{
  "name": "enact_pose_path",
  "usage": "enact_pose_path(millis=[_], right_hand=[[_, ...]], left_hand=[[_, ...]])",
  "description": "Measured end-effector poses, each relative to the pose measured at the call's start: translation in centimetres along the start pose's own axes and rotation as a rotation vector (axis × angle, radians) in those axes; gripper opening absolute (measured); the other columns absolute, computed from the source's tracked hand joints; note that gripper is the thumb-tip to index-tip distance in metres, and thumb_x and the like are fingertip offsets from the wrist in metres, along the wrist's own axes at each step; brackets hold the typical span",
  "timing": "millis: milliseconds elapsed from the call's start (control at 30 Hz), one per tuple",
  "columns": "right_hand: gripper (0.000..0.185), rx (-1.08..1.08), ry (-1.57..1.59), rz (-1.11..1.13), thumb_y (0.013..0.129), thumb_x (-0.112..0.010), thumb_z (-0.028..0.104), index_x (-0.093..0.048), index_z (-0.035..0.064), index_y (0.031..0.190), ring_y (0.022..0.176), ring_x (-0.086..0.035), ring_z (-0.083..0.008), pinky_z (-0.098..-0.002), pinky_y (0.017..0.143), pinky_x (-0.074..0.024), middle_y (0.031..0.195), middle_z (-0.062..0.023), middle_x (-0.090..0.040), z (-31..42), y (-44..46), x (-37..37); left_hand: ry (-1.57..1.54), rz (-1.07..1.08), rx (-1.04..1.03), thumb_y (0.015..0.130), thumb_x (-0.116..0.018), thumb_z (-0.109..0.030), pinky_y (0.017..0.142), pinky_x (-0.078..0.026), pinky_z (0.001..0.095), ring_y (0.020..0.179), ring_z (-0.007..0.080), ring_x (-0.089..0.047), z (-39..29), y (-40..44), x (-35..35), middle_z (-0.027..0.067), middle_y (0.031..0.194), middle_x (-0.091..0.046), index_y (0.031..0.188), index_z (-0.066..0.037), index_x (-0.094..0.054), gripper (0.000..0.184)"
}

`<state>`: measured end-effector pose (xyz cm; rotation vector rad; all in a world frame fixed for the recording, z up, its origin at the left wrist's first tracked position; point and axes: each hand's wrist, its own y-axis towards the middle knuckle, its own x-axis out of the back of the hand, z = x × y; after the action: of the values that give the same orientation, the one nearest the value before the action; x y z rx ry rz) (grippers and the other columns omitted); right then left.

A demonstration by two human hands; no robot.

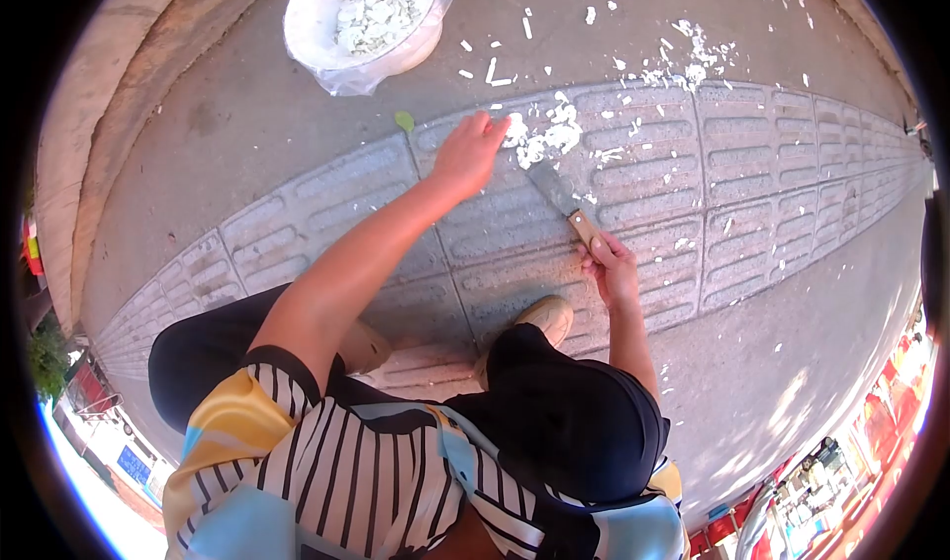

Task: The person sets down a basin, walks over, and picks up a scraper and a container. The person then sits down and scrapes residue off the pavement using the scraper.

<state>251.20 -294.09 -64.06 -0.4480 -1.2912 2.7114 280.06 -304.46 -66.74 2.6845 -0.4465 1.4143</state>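
A scraper (557,191) with a flat metal blade and a wooden handle is in my right hand (611,266). Its blade tip touches the near edge of a small heap of white flakes (547,137) on the ridged paving. My left hand (471,152) reaches to the heap's left side, fingers bent downward and a little apart, their tips against the flakes. Part of those fingers is hidden behind the back of the hand. Up and to the left stands a white bucket (411,57) lined with clear plastic, partly filled with similar flakes.
More white flakes (696,63) lie scattered to the right and beyond. A green leaf (404,121) rests beside the paving strip (327,199). A stone kerb (104,95) curves along the left. My shoe (547,318) is close below the scraper.
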Motion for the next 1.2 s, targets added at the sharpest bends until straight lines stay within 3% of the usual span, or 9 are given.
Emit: enact_pose_path(millis=[533, 633, 767, 1200], right_hand=[[0.024, 0.032, -0.183, -0.047, 0.086, -0.059, 0.009, -0.061, -0.0055, 0.105, 0.053, -0.055, -0.0105, -0.0229, 0.046, -0.0467, 0.077, -0.0097, -0.064, 4.0, 1.4, -3.3], [0.022, 0.050, -0.292, -0.089, 0.085, -0.059, 0.009, -0.061, -0.0054, 0.102, 0.050, -0.054, -0.0104, -0.0227, 0.043, -0.0458, 0.074, -0.0088, -0.063, 5.7, 0.7, -4.0], [0.022, 0.083, -0.396, -0.123, 0.084, -0.059, 0.009, -0.062, -0.0056, 0.101, 0.048, -0.054, -0.0105, -0.0230, 0.041, -0.0457, 0.073, -0.0090, -0.063, 6.7, 0.5, -5.3], [0.027, 0.041, -0.119, -0.056, 0.086, -0.060, 0.008, -0.059, -0.0047, 0.110, 0.061, -0.057, -0.0102, -0.0214, 0.051, -0.0492, 0.081, -0.0088, -0.064, 1.9, 3.8, -5.0]], left_hand=[[-0.121, 0.040, 0.051, 0.072, -0.056, 0.004, 0.079, -0.043, 0.0388, 0.092, 0.0321, -0.049, -0.4, -0.9, -0.4, 0.0140, 0.096, -0.047, 0.123, -0.006, -0.049, 0.053], [-0.124, -0.103, 0.040, 0.079, -0.048, 0.002, 0.075, -0.045, 0.0391, 0.089, 0.0309, -0.051, -0.6, -0.8, -0.1, 0.0126, 0.093, -0.048, 0.120, -0.004, -0.052, 0.041], [-0.092, -0.041, 0.004, 0.079, -0.048, 0.002, 0.074, -0.045, 0.0391, 0.088, 0.0304, -0.052, -0.9, -0.3, 0.3, 0.0122, 0.094, -0.049, 0.120, -0.005, -0.053, 0.042], [-0.148, -0.008, 0.054, 0.076, -0.048, 0.004, 0.076, -0.045, 0.0397, 0.090, 0.0312, -0.051, -0.7, -0.5, -0.6, 0.0128, 0.095, -0.049, 0.122, -0.006, -0.052, 0.047]])
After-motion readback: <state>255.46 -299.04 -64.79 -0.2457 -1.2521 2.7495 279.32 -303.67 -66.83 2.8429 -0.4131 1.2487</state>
